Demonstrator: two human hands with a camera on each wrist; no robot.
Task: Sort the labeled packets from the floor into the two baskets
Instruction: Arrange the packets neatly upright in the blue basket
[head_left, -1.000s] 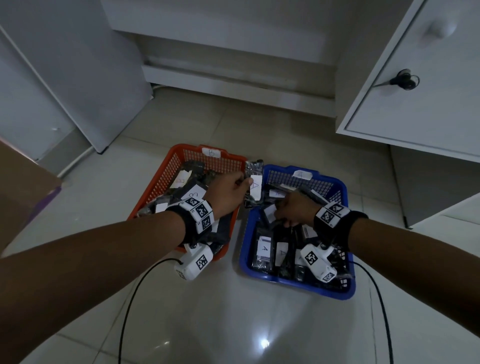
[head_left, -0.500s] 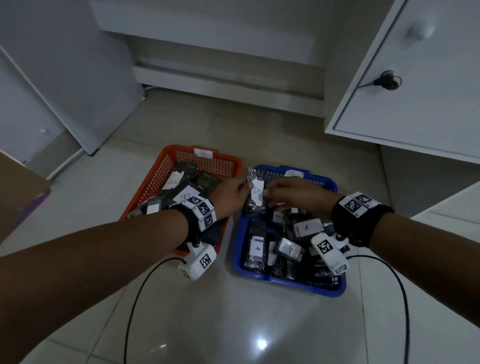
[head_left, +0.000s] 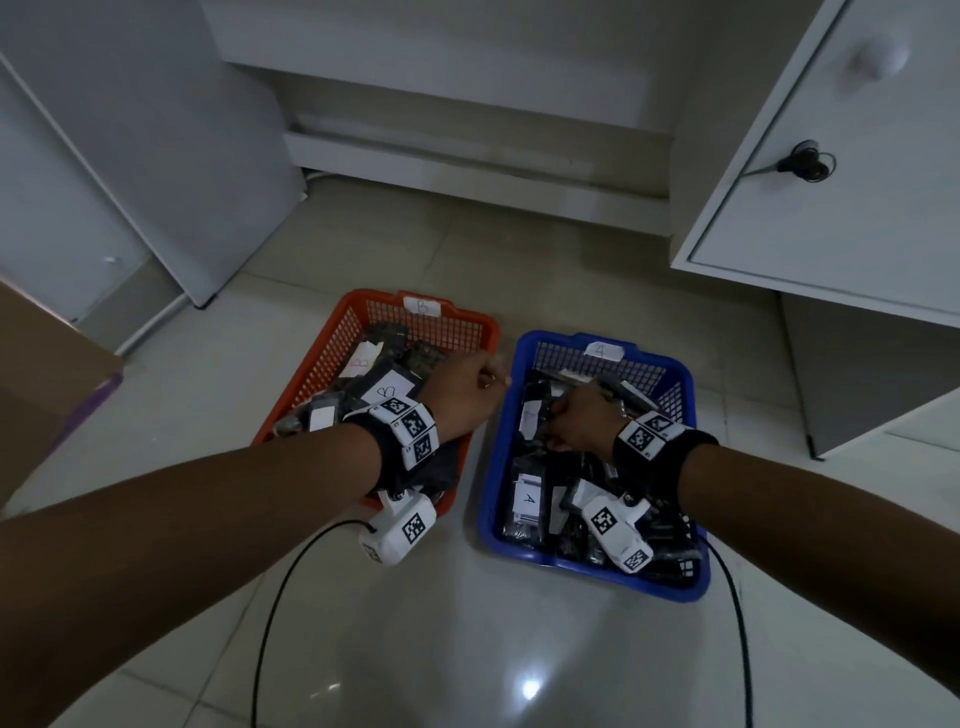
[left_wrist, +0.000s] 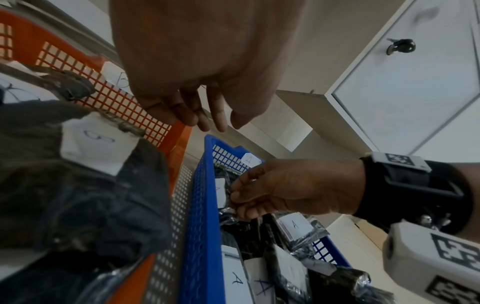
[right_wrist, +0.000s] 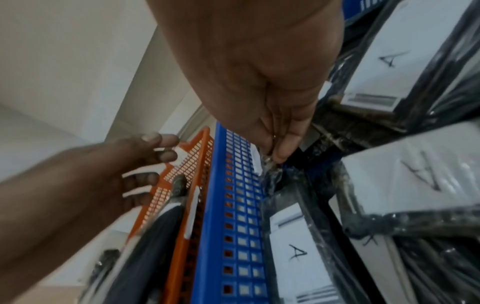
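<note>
inside the blue plastic mesh basket (head_left: 493, 467), right hand (head_left: 579, 418) pinches a clear labelled packet (left_wrist: 221, 190); release it low, flat. left hand (head_left: 462, 387) loosely curled, empty.

Packet (left_wrist: 221, 190) passed from left hand (head_left: 467, 389) to right hand (head_left: 579, 418), now lowered inside blue basket (head_left: 493, 467), left hand emptied, fingers slack.

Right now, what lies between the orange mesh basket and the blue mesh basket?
A narrow strip of bare tile floor separates orange basket from blue basket; head view shows it.
</note>
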